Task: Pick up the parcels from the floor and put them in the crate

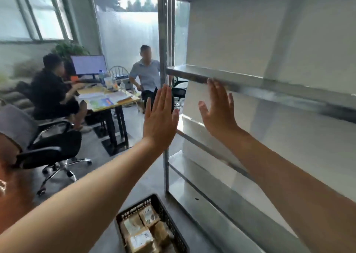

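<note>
A black plastic crate (169, 220) stands on the floor at the bottom centre, beside the foot of a metal rack. Several brown cardboard parcels (143, 231) with white labels lie inside it. Both my arms are stretched out at chest height, far above the crate. My left hand (160, 117) is flat, fingers together and pointing up, holding nothing. My right hand (218, 112) is flat too, its fingertips at the front edge of a shelf, with nothing in it. No parcel shows on the visible floor.
A tall metal shelving rack (250, 81) with bare shelves fills the right side. On the left, two people sit at a desk (107, 100) with a monitor. A black office chair (55, 148) stands at near left. Grey floor lies between the chair and the crate.
</note>
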The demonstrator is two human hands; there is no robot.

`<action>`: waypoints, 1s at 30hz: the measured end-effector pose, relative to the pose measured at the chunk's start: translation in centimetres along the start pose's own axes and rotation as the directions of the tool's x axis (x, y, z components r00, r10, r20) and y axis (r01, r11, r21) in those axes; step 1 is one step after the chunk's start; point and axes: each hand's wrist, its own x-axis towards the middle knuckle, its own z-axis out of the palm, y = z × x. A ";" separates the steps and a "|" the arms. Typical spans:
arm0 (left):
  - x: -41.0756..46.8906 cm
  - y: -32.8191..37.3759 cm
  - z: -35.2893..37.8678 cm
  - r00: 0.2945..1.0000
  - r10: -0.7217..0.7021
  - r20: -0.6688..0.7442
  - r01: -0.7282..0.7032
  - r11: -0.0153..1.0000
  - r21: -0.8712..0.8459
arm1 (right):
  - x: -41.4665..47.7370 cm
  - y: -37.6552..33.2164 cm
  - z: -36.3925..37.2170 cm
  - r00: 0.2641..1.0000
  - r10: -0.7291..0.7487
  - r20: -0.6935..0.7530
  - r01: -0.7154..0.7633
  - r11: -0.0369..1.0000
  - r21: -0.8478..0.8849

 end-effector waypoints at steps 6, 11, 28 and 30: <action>2.0 12.8 -2.9 0.979 0.196 -0.047 -0.198 0.979 -0.040 | -3.2 4.2 -13.8 0.988 0.034 -0.149 -0.062 0.980 -0.191; -2.0 25.9 -1.9 0.929 0.371 -0.020 -0.368 0.913 -0.175 | -12.0 9.7 -23.4 0.959 0.181 -0.218 -0.247 0.911 -0.330; -36.4 71.1 -5.8 0.497 0.867 -0.045 -0.664 0.347 -0.662 | -59.7 17.3 -59.7 0.552 0.557 -0.621 -0.834 0.379 -0.402; -39.1 74.8 -7.4 0.439 0.894 -0.090 -0.673 0.261 -0.692 | -63.5 16.6 -62.6 0.481 0.559 -0.675 -0.876 0.281 -0.392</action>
